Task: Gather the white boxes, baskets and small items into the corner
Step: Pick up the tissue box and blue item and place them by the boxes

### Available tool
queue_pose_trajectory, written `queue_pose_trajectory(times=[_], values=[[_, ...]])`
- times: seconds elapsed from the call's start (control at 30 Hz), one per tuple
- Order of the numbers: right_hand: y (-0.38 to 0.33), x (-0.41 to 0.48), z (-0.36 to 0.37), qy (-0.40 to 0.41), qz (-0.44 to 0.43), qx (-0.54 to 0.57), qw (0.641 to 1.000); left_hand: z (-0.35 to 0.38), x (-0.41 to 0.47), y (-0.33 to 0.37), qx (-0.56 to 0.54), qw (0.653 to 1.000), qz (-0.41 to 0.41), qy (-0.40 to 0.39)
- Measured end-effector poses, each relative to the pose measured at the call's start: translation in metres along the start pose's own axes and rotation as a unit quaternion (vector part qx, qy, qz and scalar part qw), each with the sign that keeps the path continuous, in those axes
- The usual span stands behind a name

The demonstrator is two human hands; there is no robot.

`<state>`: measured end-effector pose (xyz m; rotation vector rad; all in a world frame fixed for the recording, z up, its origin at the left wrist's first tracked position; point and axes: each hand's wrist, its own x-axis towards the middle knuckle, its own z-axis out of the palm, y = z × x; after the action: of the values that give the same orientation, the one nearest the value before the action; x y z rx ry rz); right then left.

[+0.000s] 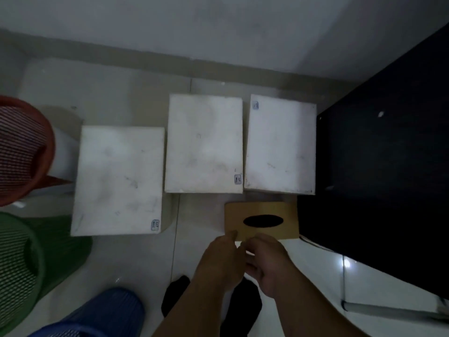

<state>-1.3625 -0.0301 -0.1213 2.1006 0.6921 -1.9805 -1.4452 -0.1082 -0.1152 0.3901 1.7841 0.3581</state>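
Three white boxes (204, 144) lie flat on the floor across mid-frame, their long axes running bottom to top toward the wall. The leftmost sits lower, beside the red basket (21, 152). Below them the brown tissue box (261, 221) lies crosswise, slot up. The left hand (221, 259) and right hand (267, 263) meet at its near edge, fingers curled. Whether they grip anything I cannot tell. An off-centre shove could swivel it against the black furniture (388, 166).
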Motion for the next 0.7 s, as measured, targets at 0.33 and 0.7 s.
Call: queue_pose_trajectory(times=[0.33, 0.7], values=[[-0.049, -0.203, 0.036, -0.012, -0.095, -0.11, 0.989, -0.092, -0.181, 0.044, -0.006, 0.989, 0.042, 0.141], [-0.075, -0.49, 0.049, -0.019, -0.384, -0.186, 0.904, -0.2, -0.426, 0.133, 0.086, 0.911, 0.225, 0.334]])
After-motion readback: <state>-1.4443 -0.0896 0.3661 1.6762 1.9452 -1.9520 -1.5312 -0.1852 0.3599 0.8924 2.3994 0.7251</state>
